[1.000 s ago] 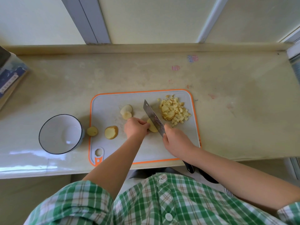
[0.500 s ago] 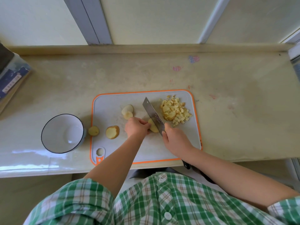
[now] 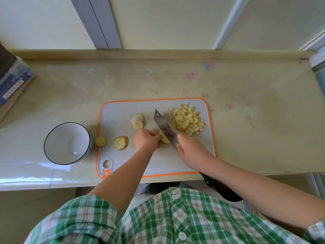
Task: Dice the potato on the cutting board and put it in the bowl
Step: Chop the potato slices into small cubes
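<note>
Head view, single frame: cutting board (image 3: 123, 110), flat grey plastic, rounded corners, orange rim, hanging hole at its near-left corner, lies on the counter (image 3: 246, 129). Left hand (image 3: 146, 140) is knuckles-up, grip curled over a pale yellow potato piece (image 3: 164, 139) and pinning it to the board. Right hand (image 3: 191, 152) has its grip closed round the handle of a knife (image 3: 165, 128); the broad rectangular steel blade has a small hole near its far corner and stands edge-down against the right face of the held piece. Diced potato (image 3: 189, 123), small irregular cubes, sits heaped on the board's far-right part, just right of the blade. Two round slices (image 3: 137, 121) overlap beyond the left hand. A thick end piece (image 3: 121, 142), brown-skinned, lies left of that hand; a smaller end cap (image 3: 100, 141) sits at the board's left rim, just beside the bowl (image 3: 59, 143). Bowl: white, glossy, dark-rimmed, upright on the counter left of the board, with no potato in it. Counter is cream stone, scuffed, with faint pink and blue marks (image 3: 209, 65), and a raised back lip under pale panels with grey frames (image 3: 98, 23). Printed box (image 3: 14, 81) at the far left. Green plaid shirt (image 3: 158, 217) in the foreground
</note>
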`<state>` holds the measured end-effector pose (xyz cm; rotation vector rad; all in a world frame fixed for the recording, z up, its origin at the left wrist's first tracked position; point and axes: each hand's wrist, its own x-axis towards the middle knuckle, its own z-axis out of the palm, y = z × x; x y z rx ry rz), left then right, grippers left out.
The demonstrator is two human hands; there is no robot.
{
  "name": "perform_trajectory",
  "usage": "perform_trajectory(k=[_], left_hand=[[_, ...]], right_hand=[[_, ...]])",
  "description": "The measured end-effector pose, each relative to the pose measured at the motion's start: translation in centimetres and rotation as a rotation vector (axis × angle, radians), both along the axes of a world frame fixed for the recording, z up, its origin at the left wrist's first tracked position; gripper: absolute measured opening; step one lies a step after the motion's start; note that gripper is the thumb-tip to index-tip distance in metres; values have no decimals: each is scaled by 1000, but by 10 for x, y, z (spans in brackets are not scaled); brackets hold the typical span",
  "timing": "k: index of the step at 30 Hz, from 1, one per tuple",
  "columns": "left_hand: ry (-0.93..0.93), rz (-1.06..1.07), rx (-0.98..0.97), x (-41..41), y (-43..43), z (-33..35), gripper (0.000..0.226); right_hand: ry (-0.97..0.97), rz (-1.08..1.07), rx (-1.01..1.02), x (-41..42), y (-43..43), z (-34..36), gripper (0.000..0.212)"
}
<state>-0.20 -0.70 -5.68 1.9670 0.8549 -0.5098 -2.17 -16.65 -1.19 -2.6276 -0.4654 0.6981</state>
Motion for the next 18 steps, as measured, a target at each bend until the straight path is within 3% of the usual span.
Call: perform_trajectory(k=[18], left_hand=[[5, -4, -31, 3, 2, -2, 20]], right_hand=[[-17, -86, 70, -4, 5, -25, 10]])
